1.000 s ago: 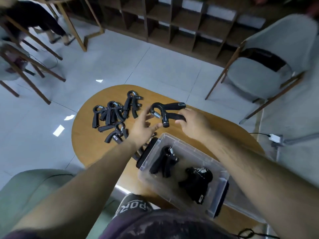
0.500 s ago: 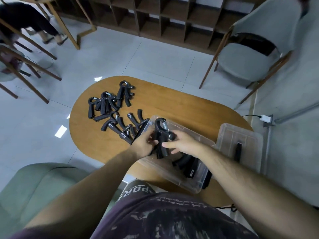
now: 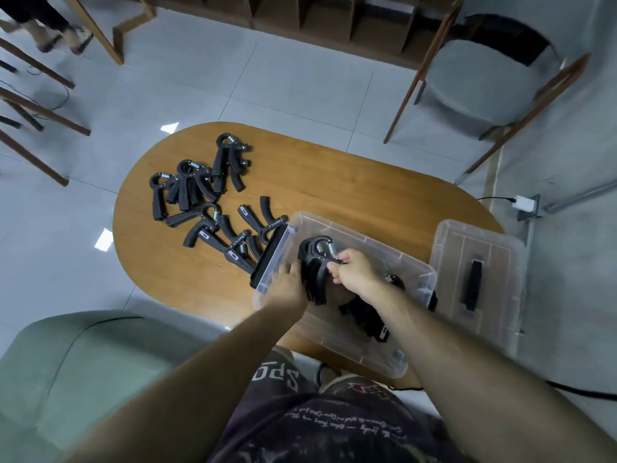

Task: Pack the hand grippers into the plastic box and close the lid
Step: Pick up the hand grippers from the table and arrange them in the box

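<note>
A clear plastic box (image 3: pixel 384 259) stands open on the oval wooden table (image 3: pixel 350 192). Inside its left end a black hand gripper (image 3: pixel 315 262) with a steel spring stands upright. My right hand (image 3: pixel 355 270) pinches it near the spring and my left hand (image 3: pixel 288 284) holds its handles from the left. Another black gripper (image 3: pixel 362 317) lies deeper in the box, partly hidden by my right forearm. Several loose grippers (image 3: pixel 213 202) lie scattered on the table's left half. The clear lid (image 3: pixel 477 279) with a black handle rests to the right of the box.
A grey chair (image 3: pixel 484 78) stands beyond the table at the right, wooden shelving along the far wall. A green seat (image 3: pixel 83 362) is at my lower left. A charger (image 3: pixel 524 203) and cable lie on the floor at the right. Another person's feet (image 3: pixel 56 35) show at top left.
Both hands carried the gripper from above the table down into the box's left end. The view tilted down and nearer, bringing the lid into sight.
</note>
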A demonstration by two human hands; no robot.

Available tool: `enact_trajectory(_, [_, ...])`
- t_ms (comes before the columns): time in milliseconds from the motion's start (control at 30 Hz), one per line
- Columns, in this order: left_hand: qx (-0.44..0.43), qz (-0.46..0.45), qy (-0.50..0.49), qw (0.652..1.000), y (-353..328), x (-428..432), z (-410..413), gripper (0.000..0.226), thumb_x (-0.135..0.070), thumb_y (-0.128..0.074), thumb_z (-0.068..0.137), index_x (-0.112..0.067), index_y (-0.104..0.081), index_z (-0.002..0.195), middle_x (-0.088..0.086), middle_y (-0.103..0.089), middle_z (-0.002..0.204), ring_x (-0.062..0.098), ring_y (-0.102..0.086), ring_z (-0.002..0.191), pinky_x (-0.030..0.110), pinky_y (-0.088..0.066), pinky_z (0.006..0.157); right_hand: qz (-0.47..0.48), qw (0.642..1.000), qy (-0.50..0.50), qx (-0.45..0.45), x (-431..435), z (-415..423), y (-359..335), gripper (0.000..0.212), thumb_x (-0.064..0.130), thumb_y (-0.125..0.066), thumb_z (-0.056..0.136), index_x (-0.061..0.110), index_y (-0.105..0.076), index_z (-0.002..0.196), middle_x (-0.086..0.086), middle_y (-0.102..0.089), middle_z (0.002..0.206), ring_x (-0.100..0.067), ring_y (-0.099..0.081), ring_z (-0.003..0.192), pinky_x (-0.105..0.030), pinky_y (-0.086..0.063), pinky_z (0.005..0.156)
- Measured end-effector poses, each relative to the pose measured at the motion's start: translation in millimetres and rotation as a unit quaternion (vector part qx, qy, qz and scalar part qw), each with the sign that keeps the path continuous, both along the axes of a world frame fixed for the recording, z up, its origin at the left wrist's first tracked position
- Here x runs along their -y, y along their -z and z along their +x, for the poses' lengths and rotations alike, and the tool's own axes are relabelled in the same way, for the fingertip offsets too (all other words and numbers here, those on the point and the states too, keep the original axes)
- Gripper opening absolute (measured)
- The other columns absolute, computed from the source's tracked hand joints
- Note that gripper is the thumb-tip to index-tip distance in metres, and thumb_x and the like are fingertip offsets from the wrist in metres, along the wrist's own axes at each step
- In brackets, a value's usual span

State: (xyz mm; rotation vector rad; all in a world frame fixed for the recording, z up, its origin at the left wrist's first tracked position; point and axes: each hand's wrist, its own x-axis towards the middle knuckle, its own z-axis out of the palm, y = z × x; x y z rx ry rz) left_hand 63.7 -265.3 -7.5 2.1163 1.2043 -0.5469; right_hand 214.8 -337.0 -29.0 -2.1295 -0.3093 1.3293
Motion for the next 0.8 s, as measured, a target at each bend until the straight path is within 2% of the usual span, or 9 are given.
enact_trajectory(100, [-0.027, 0.01, 0.008, 1.0, 13, 2, -2, 0.071, -0.007, -0.052, 0.092, -0.019, -0.022, 0.156, 0.009, -0.034, 0.15, 0.032, -0.033, 0.14, 0.054, -0.044, 0.106, -0.016, 1.0, 0.011, -0.006, -12, -2, 18, 0.029, 0.018, -0.068, 0.096, 0.009, -0.06, 0.122, -0.005, -0.072, 0.095, -0.014, -0.07, 0.07, -0.031, -0.058, 0.076])
enact_trajectory(200, [-0.04, 0.021, 0.033, 0.998, 19, 2, -3, 0.071, -0.006, -0.048, 0.093, -0.015, -0.017, 0.157, 0.007, -0.026, 0.154, 0.029, -0.026, 0.144, 0.048, -0.042, 0.109, -0.023, 0.999, 0.025, -0.013, -16, -2, 26, 0.039, 0.021, -0.068, 0.096, 0.006, -0.058, 0.132, 0.0, -0.07, 0.084, -0.017, -0.072, 0.075, -0.036, -0.058, 0.086])
enact_trajectory(267, [-0.057, 0.036, 0.061, 0.996, 19, 5, -3, 0.075, -0.007, -0.047, 0.094, -0.012, -0.01, 0.159, 0.004, -0.016, 0.16, 0.027, -0.015, 0.15, 0.045, -0.036, 0.115, -0.026, 0.999, 0.022, 0.0, -17, -3, 27, 0.04, 0.026, -0.069, 0.096, 0.008, -0.061, 0.13, -0.003, -0.073, 0.091, -0.019, -0.072, 0.081, -0.037, -0.057, 0.09])
enact_trajectory(367, [-0.077, 0.051, 0.088, 0.992, 18, 7, -2, 0.077, -0.007, -0.045, 0.096, -0.01, -0.002, 0.16, 0.004, -0.004, 0.164, 0.027, -0.004, 0.153, 0.045, -0.028, 0.119, -0.049, 0.987, -0.078, 0.131, -17, -3, 27, 0.04, 0.039, -0.07, 0.092, 0.013, -0.069, 0.123, -0.006, -0.069, 0.119, -0.025, -0.067, 0.106, -0.037, -0.052, 0.096])
enact_trajectory(467, [-0.087, 0.05, 0.111, 0.989, 17, 6, 0, 0.078, -0.007, -0.046, 0.095, -0.007, -0.001, 0.159, 0.008, -0.005, 0.163, 0.029, -0.007, 0.152, 0.044, -0.029, 0.12, -0.058, 0.95, -0.184, 0.245, -11, -5, 23, 0.041, 0.044, -0.065, 0.096, 0.012, -0.069, 0.121, -0.007, -0.061, 0.124, -0.03, -0.063, 0.105, -0.037, -0.051, 0.085])
enact_trajectory(567, [-0.078, 0.047, 0.123, 0.988, 14, 3, 2, 0.074, -0.004, -0.048, 0.093, -0.004, -0.011, 0.157, 0.01, -0.013, 0.157, 0.031, -0.016, 0.147, 0.044, -0.034, 0.118, -0.07, 0.899, -0.282, 0.328, -10, -6, 14, 0.041, 0.047, -0.055, 0.1, 0.016, -0.063, 0.127, -0.004, -0.057, 0.13, -0.03, -0.064, 0.105, -0.035, -0.05, 0.078])
enact_trajectory(633, [-0.057, 0.042, 0.109, 0.992, 11, -1, 2, 0.065, -0.004, -0.049, 0.092, -0.004, -0.026, 0.152, 0.009, -0.024, 0.149, 0.028, -0.027, 0.139, 0.042, -0.04, 0.112, -0.061, 0.878, -0.306, 0.363, -12, -5, 4, 0.042, 0.047, -0.051, 0.102, 0.017, -0.061, 0.13, -0.003, -0.057, 0.129, -0.031, -0.065, 0.103, -0.035, -0.048, 0.073])
enact_trajectory(700, [0.005, 0.072, 0.118, 0.99, 7, -9, 1, 0.048, -0.006, -0.048, 0.093, -0.005, -0.042, 0.141, 0.01, -0.037, 0.141, 0.029, -0.034, 0.13, 0.042, -0.043, 0.106, 0.006, 0.861, -0.3, 0.41, -16, -5, -7, 0.034, 0.044, -0.053, 0.1, 0.018, -0.067, 0.116, -0.001, -0.064, 0.113, -0.03, -0.068, 0.089, -0.033, -0.047, 0.062])
enact_trajectory(800, [0.163, 0.17, 0.11, 0.966, -6, -27, 0, 0.032, -0.013, -0.041, 0.095, -0.003, -0.06, 0.117, 0.015, -0.054, 0.119, 0.033, -0.048, 0.109, 0.044, -0.047, 0.094, 0.108, 0.822, -0.274, 0.487, -29, 1, -24, 0.02, 0.036, -0.059, 0.094, 0.02, -0.072, 0.093, 0.003, -0.067, 0.088, -0.027, -0.066, 0.074, -0.03, -0.045, 0.053])
